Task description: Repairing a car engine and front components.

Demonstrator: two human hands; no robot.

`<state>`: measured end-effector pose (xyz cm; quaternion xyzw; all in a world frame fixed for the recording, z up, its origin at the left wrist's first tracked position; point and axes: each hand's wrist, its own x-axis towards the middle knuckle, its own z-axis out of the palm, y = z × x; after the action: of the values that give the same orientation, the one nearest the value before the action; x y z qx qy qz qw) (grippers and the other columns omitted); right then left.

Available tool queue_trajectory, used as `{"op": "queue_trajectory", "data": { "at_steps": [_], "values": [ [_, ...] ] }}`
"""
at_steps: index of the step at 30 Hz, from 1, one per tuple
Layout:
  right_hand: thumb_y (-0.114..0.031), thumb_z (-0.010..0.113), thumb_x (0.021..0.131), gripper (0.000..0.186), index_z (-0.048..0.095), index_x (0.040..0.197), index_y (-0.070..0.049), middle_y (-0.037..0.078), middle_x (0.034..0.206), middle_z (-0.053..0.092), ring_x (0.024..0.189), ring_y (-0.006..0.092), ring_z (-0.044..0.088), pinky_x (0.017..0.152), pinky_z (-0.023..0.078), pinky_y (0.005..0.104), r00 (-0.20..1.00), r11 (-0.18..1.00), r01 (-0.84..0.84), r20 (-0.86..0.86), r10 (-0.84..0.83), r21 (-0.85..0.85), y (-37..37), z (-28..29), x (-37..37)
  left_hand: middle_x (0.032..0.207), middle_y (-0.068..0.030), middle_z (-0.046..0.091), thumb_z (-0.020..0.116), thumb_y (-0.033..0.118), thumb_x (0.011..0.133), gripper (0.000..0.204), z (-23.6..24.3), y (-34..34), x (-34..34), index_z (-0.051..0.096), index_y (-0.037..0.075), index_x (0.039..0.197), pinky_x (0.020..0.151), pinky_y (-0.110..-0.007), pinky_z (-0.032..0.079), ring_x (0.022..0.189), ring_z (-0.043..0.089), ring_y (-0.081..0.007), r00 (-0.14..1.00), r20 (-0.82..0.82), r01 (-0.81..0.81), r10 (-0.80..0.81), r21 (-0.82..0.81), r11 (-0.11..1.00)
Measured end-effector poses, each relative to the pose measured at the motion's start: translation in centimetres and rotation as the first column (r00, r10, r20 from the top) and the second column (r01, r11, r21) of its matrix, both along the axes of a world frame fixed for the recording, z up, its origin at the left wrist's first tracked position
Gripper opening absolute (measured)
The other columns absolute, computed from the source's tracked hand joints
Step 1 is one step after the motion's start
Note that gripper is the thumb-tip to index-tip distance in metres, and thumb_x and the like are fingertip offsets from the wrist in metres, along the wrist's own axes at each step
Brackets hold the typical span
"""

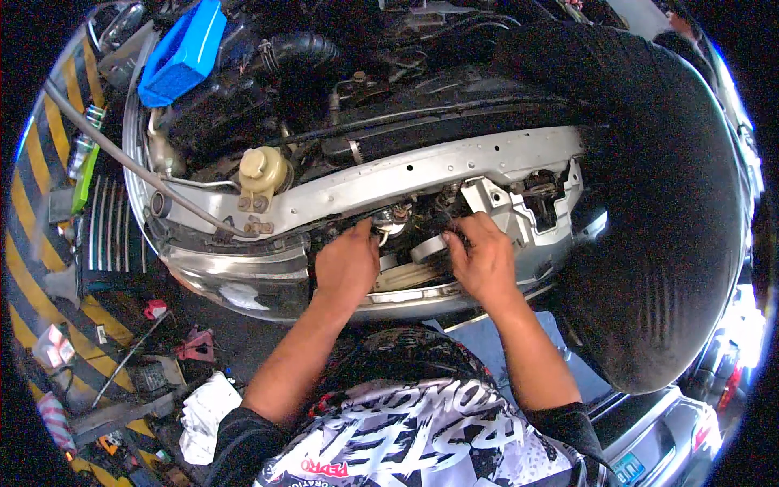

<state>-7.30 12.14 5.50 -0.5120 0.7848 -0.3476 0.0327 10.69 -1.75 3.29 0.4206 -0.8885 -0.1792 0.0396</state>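
Both my hands reach into the gap at the front of a car, between the silver crossbar (pixel 365 174) and the bumper. My left hand (pixel 347 261) is closed, its fingertips beside a small shiny metal part (pixel 391 221); whatever it grips is hidden. To its right, my right hand (pixel 485 258) is bent with thumb and fingers drawn together near dark wiring (pixel 442 213). A pale grey curved band (pixel 430 247), its kind unclear, lies against the right thumb. What the right fingers hold does not show. The headlight (pixel 243 280) is left of my hands.
A yellowed fluid reservoir (pixel 264 169) and a grey hose (pixel 150 178) are at left. A blue tray (pixel 182 57) rests over the engine bay. A large black rounded panel (pixel 657 203) fills the right. Tools and a white cloth (pixel 209 418) lie lower left.
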Motion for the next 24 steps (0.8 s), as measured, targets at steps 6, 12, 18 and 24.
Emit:
{"op": "queue_trajectory", "data": {
  "at_steps": [6, 12, 18, 24],
  "values": [
    [-0.004, 0.073, 0.084, 0.014, 0.068, 0.095, 0.0, 0.019, 0.09, 0.065, 0.081, 0.0413, 0.066, 0.071, 0.054, 0.0456, 0.999, 0.999, -0.03, 0.037, 0.031, -0.035, 0.1, -0.3, 0.0, 0.094, -0.0125, 0.068, 0.066, 0.017, 0.09, 0.012, -1.0, 0.7, 1.2, 0.065, 0.009, 0.099, 0.063, -0.051, 0.057, 0.072, 0.069, -0.0375, 0.984, -0.163, 0.047, -0.075, -0.167, 0.985],
    [-0.016, 0.07, 0.087, 0.012, 0.062, 0.09, -0.007, 0.016, 0.092, 0.059, 0.076, 0.0419, 0.065, 0.067, 0.056, 0.052, 0.996, 0.994, -0.083, 0.013, 0.083, 0.07, -0.8, -0.1, 0.4, 0.101, -0.008, 0.066, 0.072, 0.016, 0.085, 0.01, -1.7, 1.5, 2.1, 0.068, 0.01, 0.092, 0.07, -0.045, 0.057, 0.082, 0.068, -0.0328, 0.966, -0.234, 0.062, -0.112, -0.212, 0.975],
    [-0.01, 0.073, 0.084, 0.012, 0.064, 0.091, -0.004, 0.015, 0.091, 0.062, 0.079, 0.0416, 0.065, 0.067, 0.054, 0.0493, 0.996, 0.991, -0.092, 0.005, 0.092, 0.096, -1.2, 0.5, 0.2, 0.106, -0.009, 0.067, 0.072, 0.017, 0.084, 0.018, -2.1, 2.7, 2.9, 0.07, 0.007, 0.099, 0.085, -0.043, 0.054, 0.099, 0.064, -0.0306, 0.96, -0.2, 0.143, -0.194, -0.244, 0.959],
    [-0.018, 0.07, 0.086, 0.016, 0.062, 0.091, -0.006, 0.017, 0.093, 0.061, 0.079, 0.0422, 0.066, 0.07, 0.056, 0.0526, 0.993, 0.99, -0.115, 0.03, 0.113, 0.077, -1.0, 0.4, 0.0, 0.121, -0.014, 0.061, 0.075, 0.028, 0.081, 0.046, -1.7, 4.2, 2.7, 0.068, 0.007, 0.121, 0.094, -0.049, 0.048, 0.111, 0.056, -0.0348, 0.977, -0.123, 0.149, -0.177, -0.206, 0.967]
  ]
}}
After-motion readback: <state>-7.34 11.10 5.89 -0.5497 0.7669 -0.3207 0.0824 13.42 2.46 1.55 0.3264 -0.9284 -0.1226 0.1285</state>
